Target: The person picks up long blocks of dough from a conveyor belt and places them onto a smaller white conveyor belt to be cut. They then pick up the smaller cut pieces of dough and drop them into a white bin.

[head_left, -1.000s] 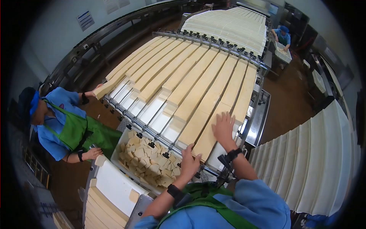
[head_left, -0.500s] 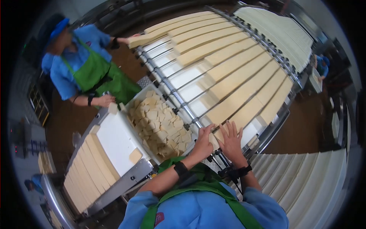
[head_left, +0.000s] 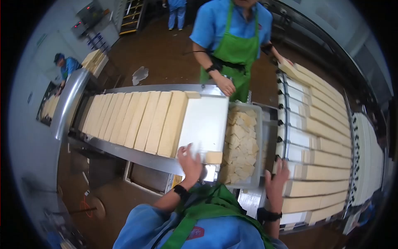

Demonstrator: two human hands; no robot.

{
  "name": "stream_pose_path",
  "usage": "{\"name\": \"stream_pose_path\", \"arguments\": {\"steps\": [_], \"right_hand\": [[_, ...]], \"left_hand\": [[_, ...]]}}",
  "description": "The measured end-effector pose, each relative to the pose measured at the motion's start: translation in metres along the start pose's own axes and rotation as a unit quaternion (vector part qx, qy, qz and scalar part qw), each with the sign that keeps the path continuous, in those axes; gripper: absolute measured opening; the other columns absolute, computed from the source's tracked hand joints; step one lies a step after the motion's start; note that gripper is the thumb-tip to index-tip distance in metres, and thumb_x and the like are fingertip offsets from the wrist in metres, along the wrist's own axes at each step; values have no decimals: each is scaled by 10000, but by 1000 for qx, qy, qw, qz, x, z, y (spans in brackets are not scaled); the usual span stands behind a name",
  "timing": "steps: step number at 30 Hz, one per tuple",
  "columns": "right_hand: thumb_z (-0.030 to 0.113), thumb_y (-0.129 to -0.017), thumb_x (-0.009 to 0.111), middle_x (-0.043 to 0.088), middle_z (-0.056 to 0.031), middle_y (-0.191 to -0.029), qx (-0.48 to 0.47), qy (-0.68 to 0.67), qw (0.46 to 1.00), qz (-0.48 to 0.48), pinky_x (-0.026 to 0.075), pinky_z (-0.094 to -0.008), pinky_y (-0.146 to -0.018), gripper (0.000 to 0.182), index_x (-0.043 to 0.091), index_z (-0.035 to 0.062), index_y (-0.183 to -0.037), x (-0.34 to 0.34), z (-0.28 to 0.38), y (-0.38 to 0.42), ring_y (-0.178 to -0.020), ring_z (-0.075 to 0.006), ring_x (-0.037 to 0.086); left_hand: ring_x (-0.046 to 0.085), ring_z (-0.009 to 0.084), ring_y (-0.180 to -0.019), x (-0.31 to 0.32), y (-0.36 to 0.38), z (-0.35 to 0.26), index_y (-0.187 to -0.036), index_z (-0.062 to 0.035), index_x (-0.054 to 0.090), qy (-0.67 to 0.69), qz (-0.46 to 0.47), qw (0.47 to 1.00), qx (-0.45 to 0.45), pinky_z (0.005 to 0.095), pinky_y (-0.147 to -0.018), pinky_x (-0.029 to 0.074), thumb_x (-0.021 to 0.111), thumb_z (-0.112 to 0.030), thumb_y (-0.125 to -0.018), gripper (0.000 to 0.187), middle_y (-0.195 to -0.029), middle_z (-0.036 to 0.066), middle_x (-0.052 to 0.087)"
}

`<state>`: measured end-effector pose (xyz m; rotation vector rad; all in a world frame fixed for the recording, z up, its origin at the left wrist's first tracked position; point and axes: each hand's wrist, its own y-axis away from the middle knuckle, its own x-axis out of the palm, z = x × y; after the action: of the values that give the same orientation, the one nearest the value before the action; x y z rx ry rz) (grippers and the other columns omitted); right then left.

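My left hand (head_left: 190,165) is over the near edge of the white conveyor (head_left: 203,124), fingers apart and nothing held. It is close to the near end of a row of long pale-yellow blocks (head_left: 171,124), which look like stacked thin sheets. A short pale-yellow piece (head_left: 214,157) lies just right of it at the belt's corner. My right hand (head_left: 277,178) is raised with fingers stretched, beside the left rail of the slatted rack (head_left: 287,137). More long pale-yellow blocks (head_left: 317,189) lie between that rack's bars. The right hand appears empty.
Between conveyor and rack stands a plastic bin (head_left: 259,141) full of pale offcuts (head_left: 240,141). A co-worker (head_left: 234,45) in a green apron stands across, one hand by the conveyor, the other at the rack. A metal roller housing (head_left: 68,103) crosses the far left.
My view has swung left toward the conveyor. My left hand has left the short piece at the rack and moved over to the belt. My right hand has drawn back to the rack's edge.
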<state>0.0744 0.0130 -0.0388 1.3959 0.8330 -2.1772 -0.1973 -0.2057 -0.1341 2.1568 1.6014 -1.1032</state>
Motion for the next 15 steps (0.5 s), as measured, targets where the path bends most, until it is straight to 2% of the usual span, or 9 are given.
{"name": "stream_pose_path", "arguments": {"steps": [1, 2, 4, 5, 8, 10, 15], "right_hand": [[178, -903, 731, 437, -271, -1518, -56, -39, 997, 23, 294, -549, -1184, 717, 431, 30, -1538, 16, 22, -27, -1390, -456, 411], [166, -898, 733, 481, -264, -1473, -111, -78, 990, 45, 322, -522, -1171, 682, 464, 17, -1508, 39, 43, -52, -1353, -441, 447], [209, -886, 764, 516, -250, -1416, -189, -201, 957, 94, 342, -520, -1139, 644, 528, 26, -1457, 89, 98, -103, -1315, -438, 464], [224, -896, 758, 555, -233, -1350, -225, -211, 946, 102, 378, -503, -1113, 575, 578, 16, -1401, 111, 130, -126, -1279, -422, 494], [214, -911, 737, 567, -211, -1312, -294, -237, 914, 149, 400, -509, -1081, 553, 576, -8, -1391, 176, 209, -183, -1253, -395, 508], [216, -902, 743, 564, -208, -1312, -305, -222, 912, 161, 407, -513, -1065, 565, 573, -6, -1393, 216, 252, -215, -1246, -394, 506], [267, -879, 759, 560, -194, -1298, -310, -164, 925, 142, 404, -519, -1041, 600, 574, -1, -1383, 289, 309, -271, -1236, -379, 497]], "left_hand": [[442, 453, -1264, -17, -2, 14, -1449, -2, 463, -22, -24, 998, -58, 573, -1111, 346, 730, -131, -869, 652, -1345, 289, 423], [442, 453, -1264, -29, -2, 25, -1449, -2, 463, -20, -34, 997, -67, 573, -1111, 346, 730, -131, -869, 652, -1345, 289, 423], [446, 459, -1229, -45, -2, 42, -1462, 30, 422, -94, -110, 973, -179, 554, -1096, 353, 769, -166, -843, 736, -1327, 283, 407], [446, 459, -1229, -48, -5, 53, -1462, 30, 422, -94, -117, 971, -187, 554, -1096, 353, 769, -166, -843, 736, -1327, 283, 407], [473, 469, -1198, -50, -15, 76, -1471, 48, 389, -34, -117, 975, -185, 532, -1075, 388, 792, -174, -827, 791, -1326, 289, 386], [497, 479, -1172, -53, -27, 79, -1456, 67, 383, -4, -56, 985, -165, 507, -1038, 432, 813, -168, -806, 815, -1317, 297, 374], [496, 498, -1180, -67, -42, 65, -1445, 83, 354, -8, -4, 984, -177, 517, -1020, 452, 817, -143, -805, 822, -1291, 297, 374]]}}
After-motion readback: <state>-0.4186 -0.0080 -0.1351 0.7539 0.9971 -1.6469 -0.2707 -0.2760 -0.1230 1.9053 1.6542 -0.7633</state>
